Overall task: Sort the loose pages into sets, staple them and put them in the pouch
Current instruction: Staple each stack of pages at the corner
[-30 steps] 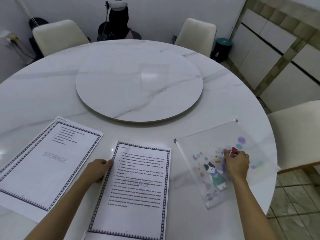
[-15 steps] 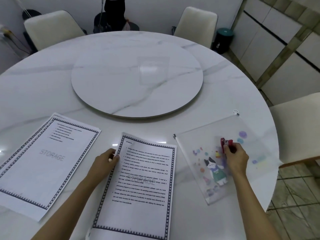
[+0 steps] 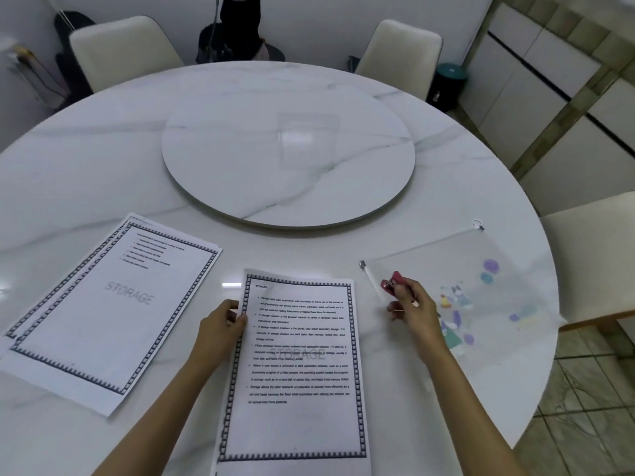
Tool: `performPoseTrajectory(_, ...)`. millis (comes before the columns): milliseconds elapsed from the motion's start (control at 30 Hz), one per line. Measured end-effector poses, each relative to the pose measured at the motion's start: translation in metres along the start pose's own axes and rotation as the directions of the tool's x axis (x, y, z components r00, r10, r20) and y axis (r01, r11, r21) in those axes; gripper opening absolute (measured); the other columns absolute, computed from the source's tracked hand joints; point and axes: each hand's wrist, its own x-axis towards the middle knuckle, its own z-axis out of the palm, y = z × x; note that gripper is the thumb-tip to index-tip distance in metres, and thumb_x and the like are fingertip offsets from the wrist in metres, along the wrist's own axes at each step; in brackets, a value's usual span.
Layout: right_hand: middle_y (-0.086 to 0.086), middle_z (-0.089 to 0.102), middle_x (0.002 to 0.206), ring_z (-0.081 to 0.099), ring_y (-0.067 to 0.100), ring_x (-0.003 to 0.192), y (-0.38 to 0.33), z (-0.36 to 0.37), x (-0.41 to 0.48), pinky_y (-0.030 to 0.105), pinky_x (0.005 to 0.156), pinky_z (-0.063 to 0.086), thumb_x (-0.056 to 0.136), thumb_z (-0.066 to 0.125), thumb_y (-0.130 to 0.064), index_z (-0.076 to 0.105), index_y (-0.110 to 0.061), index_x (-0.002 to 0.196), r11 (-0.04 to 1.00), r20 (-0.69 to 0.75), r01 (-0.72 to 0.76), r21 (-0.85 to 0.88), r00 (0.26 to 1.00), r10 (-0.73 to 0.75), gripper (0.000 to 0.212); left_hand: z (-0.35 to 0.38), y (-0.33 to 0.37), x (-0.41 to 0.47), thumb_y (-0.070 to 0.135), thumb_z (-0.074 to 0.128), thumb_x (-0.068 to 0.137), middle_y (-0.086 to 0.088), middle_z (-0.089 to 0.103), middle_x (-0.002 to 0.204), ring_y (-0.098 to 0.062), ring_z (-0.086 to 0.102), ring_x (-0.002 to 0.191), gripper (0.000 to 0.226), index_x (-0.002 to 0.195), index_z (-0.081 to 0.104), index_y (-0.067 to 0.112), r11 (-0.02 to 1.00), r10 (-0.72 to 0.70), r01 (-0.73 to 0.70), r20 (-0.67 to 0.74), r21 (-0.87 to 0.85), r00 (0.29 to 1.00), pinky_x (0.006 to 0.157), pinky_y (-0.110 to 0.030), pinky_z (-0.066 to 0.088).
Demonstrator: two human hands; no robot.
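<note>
1. Looking down from the head camera, you see the left hand (image 3: 223, 324) pinching the left edge of the printed set of pages (image 3: 299, 365) that lies nearest the person, thumb on the sheet.
2. The right hand (image 3: 414, 309) grips a small red stapler (image 3: 392, 286), fingers curled round it, and holds it over the zip end of the pouch, just right of those pages.
3. The pouch (image 3: 481, 293), clear plastic with a cartoon print, lies flat on the right side of the table, partly behind the right wrist.
4. A second stack of pages (image 3: 113, 304), its top sheet watermarked STORAGE, lies to the left, apart from the held set.
5. Everything rests on a round white marble table (image 3: 86, 166) with a turntable (image 3: 288, 156) at its centre, and pale chairs (image 3: 127, 49) stand around it.
</note>
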Motion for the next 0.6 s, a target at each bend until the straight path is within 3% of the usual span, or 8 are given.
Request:
performPoseTrajectory(133, 0.004, 0.062, 0.093, 0.062, 0.011, 0.061, 0.0, 0.028, -0.012, 0.019, 0.051, 0.05, 0.073, 0.07, -0.04, 0.058, -0.009, 0.111, 0.982, 0.07, -0.091, 0.168, 0.994, 0.08, 0.051, -0.003, -0.004, 0.0, 0.018, 0.052, 0.094, 0.001, 0.058, 0.085, -0.008, 0.054, 0.074, 0.017, 0.109, 0.054, 0.011, 0.998, 0.007, -0.005, 0.027, -0.06, 1.0, 0.057, -0.012, 0.037)
performPoseTrajectory(200, 0.003, 0.063, 0.091, 0.064, 0.013, 0.065, 0.001, 0.04, -0.016, 0.019, 0.054, 0.051, 0.063, 0.077, -0.043, 0.061, -0.011, 0.11, 0.971, 0.098, -0.116, 0.209, 0.99, 0.097, 0.058, -0.005, -0.006, 0.0, 0.017, 0.053, 0.093, 0.004, 0.058, 0.081, -0.006, 0.055, 0.072, 0.013, 0.106, 0.054, 0.014, 0.996, 0.016, -0.012, 0.041, -0.093, 0.999, 0.056, -0.015, 0.04)
performPoseTrajectory(367, -0.002, 0.071, 0.087, 0.065, 0.009, 0.071, 0.001, 0.063, -0.027, 0.017, 0.061, 0.051, 0.065, 0.068, -0.037, 0.064, -0.015, 0.098, 0.979, 0.123, -0.084, 0.183, 0.99, 0.062, 0.039, -0.009, -0.011, -0.001, 0.017, 0.053, 0.093, 0.0, 0.061, 0.084, -0.012, 0.061, 0.075, 0.011, 0.104, 0.054, 0.016, 0.988, 0.037, -0.025, 0.078, -0.151, 0.996, 0.058, -0.019, 0.046)
performPoseTrajectory(433, 0.006, 0.07, 0.096, 0.065, 0.015, 0.081, 0.003, 0.068, -0.03, 0.019, 0.064, 0.052, 0.077, 0.066, -0.024, 0.065, -0.012, 0.095, 0.989, 0.127, -0.056, 0.133, 0.991, 0.039, 0.022, -0.01, -0.014, 0.0, 0.017, 0.054, 0.093, 0.0, 0.061, 0.084, -0.014, 0.062, 0.077, 0.011, 0.104, 0.054, 0.016, 0.986, 0.038, -0.024, 0.086, -0.165, 0.996, 0.059, -0.021, 0.048)
performPoseTrajectory(500, 0.008, 0.068, 0.097, 0.065, 0.013, 0.078, 0.004, 0.072, -0.031, 0.018, 0.064, 0.052, 0.085, 0.063, -0.008, 0.064, -0.011, 0.091, 0.997, 0.128, -0.043, 0.065, 0.991, 0.035, 0.007, -0.01, -0.016, 0.0, 0.017, 0.054, 0.093, 0.0, 0.06, 0.086, -0.016, 0.062, 0.079, 0.01, 0.103, 0.053, 0.017, 0.983, 0.033, -0.016, 0.093, -0.181, 0.995, 0.062, -0.025, 0.052)
performPoseTrajectory(600, 0.002, 0.068, 0.095, 0.065, 0.009, 0.076, 0.005, 0.081, -0.034, 0.02, 0.07, 0.053, 0.082, 0.067, -0.004, 0.063, -0.013, 0.087, 0.998, 0.142, -0.056, -0.022, 0.988, 0.059, 0.011, -0.01, -0.018, 0.001, 0.017, 0.054, 0.093, 0.002, 0.059, 0.087, -0.017, 0.063, 0.081, 0.01, 0.102, 0.052, 0.018, 0.98, 0.036, -0.015, 0.106, -0.197, 0.994, 0.065, -0.026, 0.054)
